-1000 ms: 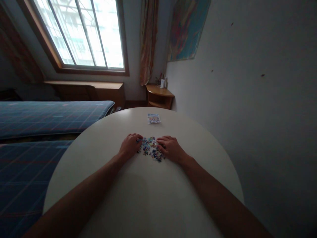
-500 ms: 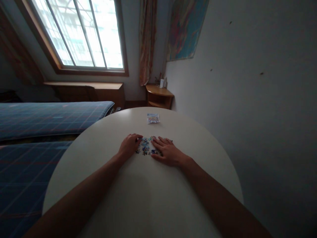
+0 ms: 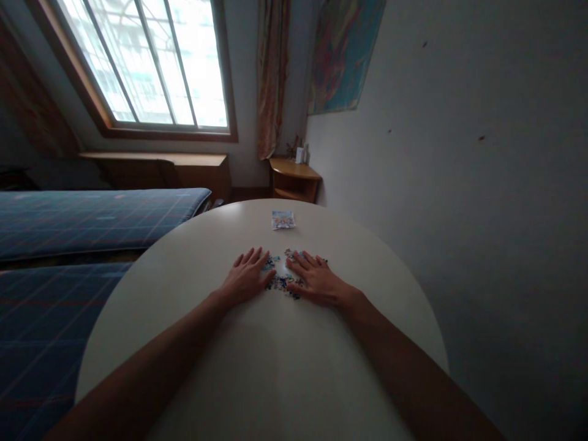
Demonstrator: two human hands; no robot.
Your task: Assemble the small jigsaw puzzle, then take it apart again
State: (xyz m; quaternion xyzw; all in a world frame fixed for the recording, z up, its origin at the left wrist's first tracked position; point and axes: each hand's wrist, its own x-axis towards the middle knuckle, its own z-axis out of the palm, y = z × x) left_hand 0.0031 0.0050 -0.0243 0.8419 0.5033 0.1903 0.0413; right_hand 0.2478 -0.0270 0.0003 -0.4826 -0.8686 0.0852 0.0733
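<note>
The left hand is lying palm down on the round white surface, its fingers spread flat and pointing away from the person, the forearm stretching back toward the lower left corner. The right hand is lying the same way beside it, fingers fanned out and angled slightly inward, with its forearm running back to the lower right. Neither grip is closing on anything: both hands are fully open and pressing flat, holding nothing.

The pile of puzzle pieces (small, multicoloured, mostly blue) is sitting between the 2 hands and partly under their fingertips, so some of the heap is being hidden; how many pieces are covered cannot be told.

Farther across the surface, well apart from the hands, a small printed card is lying flat. Beyond the far rim a wooden corner shelf is standing against the wall, with a few small items on top too blurred to name. To the left 2 beds with blue checked covers are running alongside, beneath a large barred window, and a curtain and a colourful map are hanging on the walls.
</note>
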